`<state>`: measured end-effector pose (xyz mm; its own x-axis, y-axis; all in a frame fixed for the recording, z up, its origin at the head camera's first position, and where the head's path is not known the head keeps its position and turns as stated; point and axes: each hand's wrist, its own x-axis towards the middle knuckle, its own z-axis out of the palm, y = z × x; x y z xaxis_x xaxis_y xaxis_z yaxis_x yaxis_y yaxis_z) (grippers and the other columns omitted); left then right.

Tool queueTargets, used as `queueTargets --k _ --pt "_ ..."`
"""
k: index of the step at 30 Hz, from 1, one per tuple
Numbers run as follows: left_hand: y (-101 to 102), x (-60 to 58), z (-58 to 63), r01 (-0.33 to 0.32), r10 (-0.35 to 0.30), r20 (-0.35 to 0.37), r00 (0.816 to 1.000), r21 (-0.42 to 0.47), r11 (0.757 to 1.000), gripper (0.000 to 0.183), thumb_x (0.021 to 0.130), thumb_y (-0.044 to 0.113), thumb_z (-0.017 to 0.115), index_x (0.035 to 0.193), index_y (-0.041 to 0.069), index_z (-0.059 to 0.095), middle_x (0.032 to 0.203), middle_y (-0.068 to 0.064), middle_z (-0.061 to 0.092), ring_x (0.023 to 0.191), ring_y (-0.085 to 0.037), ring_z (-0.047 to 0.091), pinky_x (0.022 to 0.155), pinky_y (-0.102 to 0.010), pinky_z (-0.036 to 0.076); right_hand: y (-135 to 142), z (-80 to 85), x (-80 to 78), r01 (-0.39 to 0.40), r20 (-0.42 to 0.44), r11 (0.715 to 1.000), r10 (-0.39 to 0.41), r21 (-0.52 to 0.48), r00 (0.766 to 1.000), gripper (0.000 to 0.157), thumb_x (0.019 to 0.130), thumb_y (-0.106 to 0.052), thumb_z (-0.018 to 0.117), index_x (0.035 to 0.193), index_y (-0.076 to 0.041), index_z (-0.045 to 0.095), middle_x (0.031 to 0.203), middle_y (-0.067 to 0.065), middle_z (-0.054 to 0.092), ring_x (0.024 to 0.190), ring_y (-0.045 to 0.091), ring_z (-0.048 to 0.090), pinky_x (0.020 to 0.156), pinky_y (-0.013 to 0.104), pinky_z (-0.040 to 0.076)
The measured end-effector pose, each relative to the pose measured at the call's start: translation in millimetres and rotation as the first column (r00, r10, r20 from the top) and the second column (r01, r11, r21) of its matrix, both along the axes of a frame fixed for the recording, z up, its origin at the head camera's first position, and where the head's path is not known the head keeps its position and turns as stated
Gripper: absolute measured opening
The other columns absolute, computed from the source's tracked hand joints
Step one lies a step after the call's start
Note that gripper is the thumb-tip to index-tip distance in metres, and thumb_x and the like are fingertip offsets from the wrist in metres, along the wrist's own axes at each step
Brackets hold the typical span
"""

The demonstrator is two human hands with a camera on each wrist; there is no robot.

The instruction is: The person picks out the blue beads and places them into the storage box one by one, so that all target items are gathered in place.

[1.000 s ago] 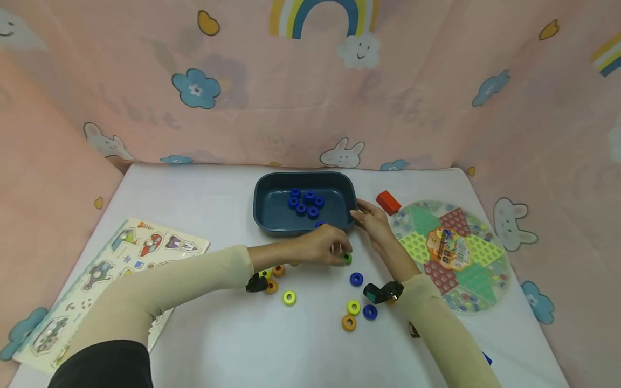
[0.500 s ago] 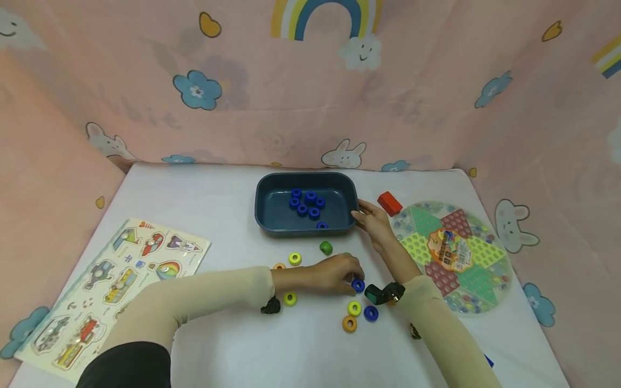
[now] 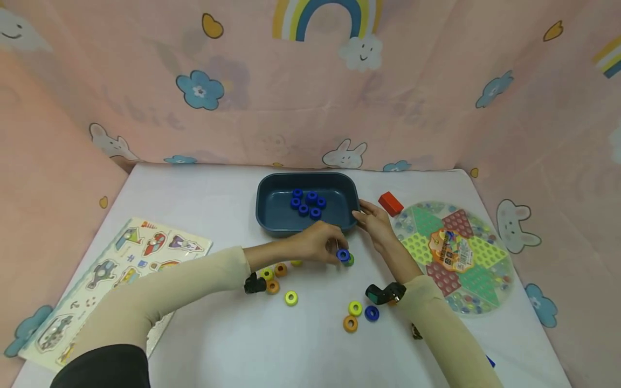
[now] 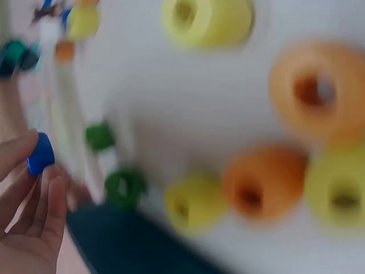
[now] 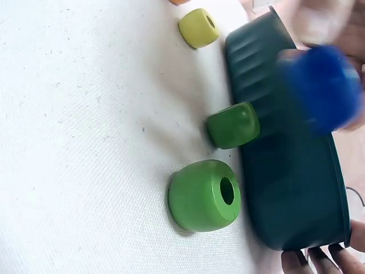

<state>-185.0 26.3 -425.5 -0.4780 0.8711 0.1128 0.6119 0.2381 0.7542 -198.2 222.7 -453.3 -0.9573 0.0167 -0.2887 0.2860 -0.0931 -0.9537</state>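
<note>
My left hand (image 3: 315,243) pinches a blue bead (image 3: 343,255) between thumb and fingertips, in front of the tray's near right corner. The left wrist view also has this blue bead (image 4: 41,154) in the fingers; the right wrist view shows it blurred. My right hand (image 3: 379,227) grips the right end of a dark teal tray (image 3: 277,231), thumb near the rim and fingers against the outer wall. Several blue beads (image 3: 303,210) lie inside the tray. Two green beads (image 5: 204,196) stand on the table beside the tray, mostly hidden behind the left hand in the head view.
Loose yellow beads (image 3: 291,298), orange beads (image 3: 350,324) and a blue bead (image 3: 372,313) lie nearer the front. A red block (image 3: 390,203) and a round game board (image 3: 451,258) are at right. A picture puzzle board (image 3: 104,275) lies at left, partly under the left arm.
My left hand went right and toward the front, took a blue bead from the table, and has moved back up toward the tray with it. My right hand stays on the tray.
</note>
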Motion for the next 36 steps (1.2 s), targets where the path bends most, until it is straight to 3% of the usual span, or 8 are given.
queueTargets --k 6,12,15,18,24,29,32,36 --pt "-35 -41.9 16.7 -0.167 0.168 0.028 0.985 -0.039 0.985 0.029 0.072 0.008 0.079 0.098 0.003 0.068 0.084 -0.003 0.064 0.07 -0.013 0.06 0.062 -0.023 0.05 -1 0.4 -1.0 0.019 0.027 1.0 -0.019 0.011 0.999 0.05 0.092 -0.001 0.053 0.139 0.003 0.036 0.141 0.016 0.038 0.122 0.026 0.044 0.098 0.037 0.038" --pt "-67 -89.3 23.3 -0.378 0.378 -0.03 0.925 -0.156 0.912 0.03 0.07 0.003 0.079 0.096 -0.004 0.066 0.085 -0.013 0.065 0.073 -0.02 0.061 0.066 -0.028 0.051 -1 0.8 -1.4 0.022 0.044 1.0 -0.023 0.02 0.999 0.05 0.092 -0.002 0.053 0.139 0.002 0.036 0.141 0.015 0.038 0.121 0.025 0.044 0.098 0.035 0.038" --pt "-76 -106.6 24.5 -0.429 0.407 -0.14 0.903 -0.22 0.876 0.03 0.068 -0.002 0.079 0.094 -0.007 0.066 0.088 -0.017 0.064 0.078 -0.025 0.06 0.07 -0.034 0.05 -1 1.4 -1.3 0.028 0.051 0.999 -0.029 0.025 0.998 0.05 0.092 -0.003 0.054 0.139 0.001 0.037 0.141 0.014 0.038 0.121 0.024 0.045 0.097 0.035 0.039" --pt "-77 -115.6 21.2 -0.429 0.361 -0.253 0.898 -0.311 0.848 0.028 0.067 -0.003 0.076 0.093 -0.008 0.066 0.088 -0.019 0.064 0.08 -0.028 0.058 0.072 -0.038 0.049 -1 1.9 -1.0 0.023 0.056 0.999 -0.025 0.037 0.998 0.051 0.092 -0.004 0.053 0.139 0.0 0.036 0.141 0.014 0.038 0.121 0.024 0.045 0.098 0.035 0.039" --pt "-74 -114.9 8.9 -0.414 0.291 -0.325 0.9 -0.428 0.803 0.026 0.069 0.0 0.076 0.093 -0.006 0.067 0.088 -0.016 0.066 0.083 -0.028 0.061 0.075 -0.039 0.05 -3 0.7 -0.7 0.024 0.055 0.999 -0.026 0.042 0.998 0.05 0.092 -0.003 0.054 0.139 -0.001 0.038 0.14 0.013 0.04 0.12 0.024 0.046 0.098 0.036 0.039" --pt "-84 -109.0 11.5 -0.438 0.363 -0.271 0.892 -0.316 0.842 0.031 0.074 0.003 0.074 0.102 -0.006 0.066 0.099 -0.018 0.065 0.094 -0.031 0.059 0.084 -0.042 0.046 -2 0.8 -0.2 0.026 0.044 0.999 -0.027 0.034 0.999 0.049 0.091 -0.003 0.055 0.138 -0.001 0.039 0.14 0.013 0.04 0.12 0.024 0.045 0.097 0.036 0.039" --pt "-98 -100.6 13.9 -0.512 0.467 -0.235 0.852 -0.192 0.837 0.033 0.077 0.007 0.072 0.107 -0.005 0.064 0.109 -0.019 0.062 0.105 -0.034 0.055 0.092 -0.044 0.041 -2 0.7 0.2 0.022 0.027 0.999 -0.023 0.03 0.999 0.049 0.092 -0.003 0.054 0.138 0.001 0.039 0.14 0.014 0.04 0.121 0.025 0.045 0.097 0.036 0.039" --pt "-117 -83.8 13.2 -0.634 0.616 -0.165 0.77 -0.095 0.767 0.045 0.083 0.014 0.067 0.122 -0.005 0.055 0.132 -0.021 0.046 0.122 -0.038 0.041 0.1 -0.048 0.032 -2 0.2 0.5 0.025 0.011 0.999 -0.025 0.024 1.0 0.048 0.092 -0.002 0.053 0.138 0.002 0.037 0.139 0.016 0.04 0.121 0.027 0.045 0.097 0.037 0.039"
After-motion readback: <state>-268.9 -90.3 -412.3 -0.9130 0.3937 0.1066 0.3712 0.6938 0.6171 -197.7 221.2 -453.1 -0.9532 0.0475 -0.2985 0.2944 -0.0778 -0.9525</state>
